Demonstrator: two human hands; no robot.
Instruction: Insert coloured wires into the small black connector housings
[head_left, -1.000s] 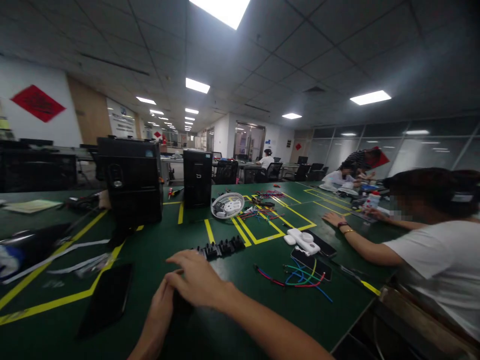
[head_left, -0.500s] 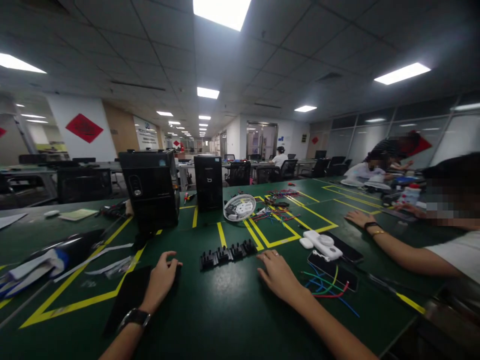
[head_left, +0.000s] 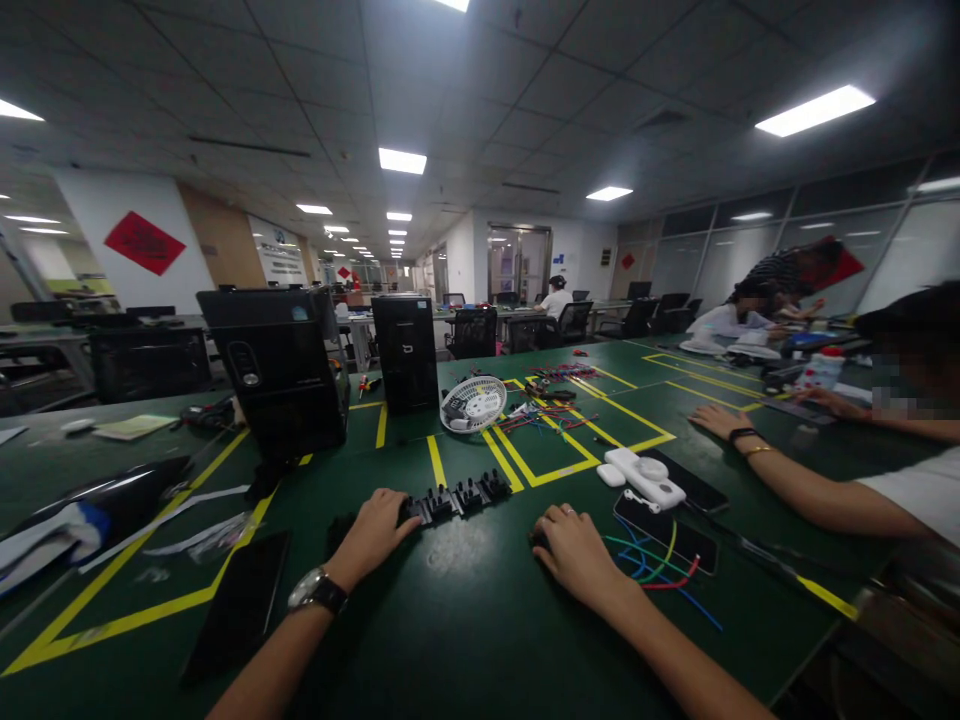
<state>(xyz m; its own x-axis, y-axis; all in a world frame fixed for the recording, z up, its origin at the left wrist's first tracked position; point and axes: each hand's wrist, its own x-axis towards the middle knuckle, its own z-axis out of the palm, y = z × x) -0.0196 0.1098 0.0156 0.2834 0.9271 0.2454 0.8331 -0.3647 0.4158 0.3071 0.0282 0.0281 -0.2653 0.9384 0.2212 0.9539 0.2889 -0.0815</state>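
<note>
A row of black pieces with upright prongs [head_left: 466, 497] lies on the green table in front of me. My left hand [head_left: 377, 530] is at its left end, thumb on the near side and fingers on the far side, covering that end. A dark patch shows beside this hand's outer edge; I cannot tell if it is an object or shadow. My right hand [head_left: 576, 550] rests on the table right of the row and apart from it. Its fingers curl down over something small and dark, mostly hidden. Loose coloured wires [head_left: 660, 565] lie just right of it.
A black phone [head_left: 238, 605] lies at left. Two black computer towers [head_left: 281, 380] and a white basket [head_left: 474, 405] stand beyond the row. A white charger [head_left: 643, 478] and another phone [head_left: 679, 530] lie at right, near a co-worker's forearm [head_left: 795, 480]. Yellow tape marks the table.
My left hand has moved right and forward from beside the phone to the row's left end. My right hand has drawn back slightly and curled its fingers. The view has shifted a little.
</note>
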